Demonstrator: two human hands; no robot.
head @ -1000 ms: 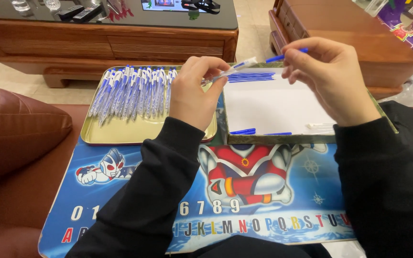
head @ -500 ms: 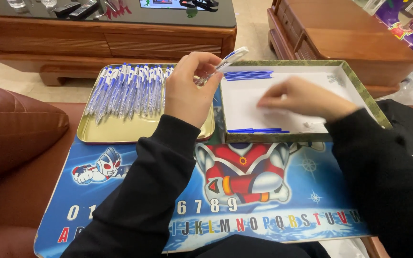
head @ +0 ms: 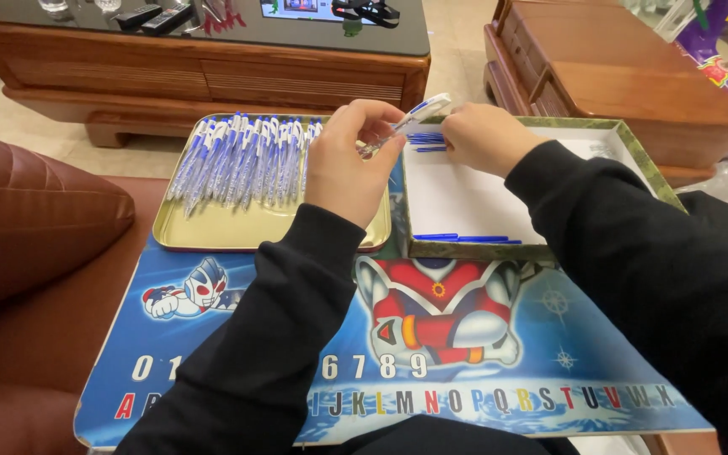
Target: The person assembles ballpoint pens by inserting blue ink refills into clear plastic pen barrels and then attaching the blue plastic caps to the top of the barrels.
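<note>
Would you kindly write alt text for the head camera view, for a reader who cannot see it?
The left hand holds a white and blue pen while the right hand reaches into a white-lined box holding blue refills. A gold tray of similar pens lies left of it, both on a blue cartoon board.
</note>
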